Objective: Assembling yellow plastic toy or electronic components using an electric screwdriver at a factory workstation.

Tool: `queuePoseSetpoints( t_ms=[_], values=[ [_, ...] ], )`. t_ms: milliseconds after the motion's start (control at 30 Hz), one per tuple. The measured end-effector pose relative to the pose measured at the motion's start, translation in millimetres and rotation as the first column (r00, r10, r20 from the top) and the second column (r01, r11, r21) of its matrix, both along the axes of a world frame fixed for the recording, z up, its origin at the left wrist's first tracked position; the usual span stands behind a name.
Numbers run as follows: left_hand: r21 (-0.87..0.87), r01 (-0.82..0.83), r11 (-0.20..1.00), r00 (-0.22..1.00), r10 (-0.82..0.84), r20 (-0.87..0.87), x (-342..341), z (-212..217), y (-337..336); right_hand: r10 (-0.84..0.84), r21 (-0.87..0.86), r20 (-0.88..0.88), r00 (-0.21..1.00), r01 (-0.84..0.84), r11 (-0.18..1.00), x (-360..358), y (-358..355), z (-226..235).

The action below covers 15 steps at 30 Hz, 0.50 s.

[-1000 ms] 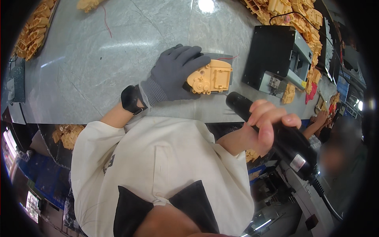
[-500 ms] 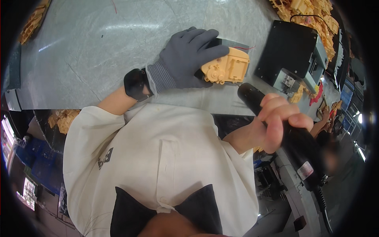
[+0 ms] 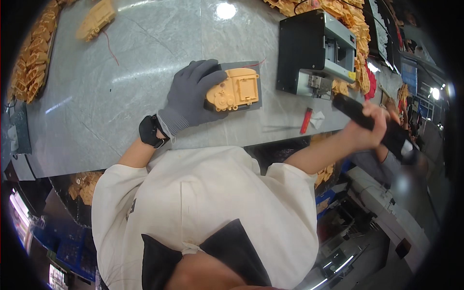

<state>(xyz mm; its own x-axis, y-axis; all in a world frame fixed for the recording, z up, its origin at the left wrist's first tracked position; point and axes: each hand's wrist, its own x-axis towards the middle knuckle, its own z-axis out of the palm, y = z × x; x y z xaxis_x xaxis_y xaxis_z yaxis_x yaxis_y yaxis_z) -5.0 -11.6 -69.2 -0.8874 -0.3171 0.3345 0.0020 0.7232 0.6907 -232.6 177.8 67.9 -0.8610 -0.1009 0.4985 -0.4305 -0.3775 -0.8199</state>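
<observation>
My left hand (image 3: 191,92), in a grey knit glove, grips a yellow-orange plastic housing (image 3: 237,92) by its left side. Round bosses and a rectangular recess show on the housing's upper face. It rests on a dark flat plate (image 3: 258,100) on the grey table, and a thin red wire sticks out behind it. My bare right hand (image 3: 373,129), somewhat blurred, is wrapped around a black electric screwdriver (image 3: 353,108). The tool is held in the air off to the right, well apart from the housing. Its tip is not clearly visible.
A black and grey boxy machine (image 3: 302,53) stands right of the housing. A slim red object (image 3: 306,121) lies near the table's front edge. Another housing (image 3: 96,20) with a red wire sits far left, beside a tray of housings (image 3: 36,63). More housings (image 3: 333,9) are heaped behind the machine.
My right hand has swung the screwdriver away to the right, farther from the housing. The view has shifted, bringing more of the far table into sight. My left hand keeps its grip.
</observation>
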Motion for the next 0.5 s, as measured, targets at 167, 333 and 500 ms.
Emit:
queuePoseSetpoints(
  t_ms=[167,333,500],
  values=[
    [0.015,-0.002,1.0,1.0,0.002,0.012,-1.8,-1.3,0.9,-0.009,0.207,-0.026,1.0,0.014,0.978,2.6,-9.4,-22.4],
    [-0.02,-0.042,0.999,0.999,0.042,-0.009,-2.5,-1.5,-1.3,0.222,0.092,-0.018,0.975,-0.22,0.971,36.2,17.4,-17.8],
    [-0.011,-0.049,0.999,0.999,0.049,-0.019,0.4,-4.2,-1.8,0.687,0.011,-0.074,0.723,-0.688,0.726,92.5,-20.8,-9.8]
  ],
)
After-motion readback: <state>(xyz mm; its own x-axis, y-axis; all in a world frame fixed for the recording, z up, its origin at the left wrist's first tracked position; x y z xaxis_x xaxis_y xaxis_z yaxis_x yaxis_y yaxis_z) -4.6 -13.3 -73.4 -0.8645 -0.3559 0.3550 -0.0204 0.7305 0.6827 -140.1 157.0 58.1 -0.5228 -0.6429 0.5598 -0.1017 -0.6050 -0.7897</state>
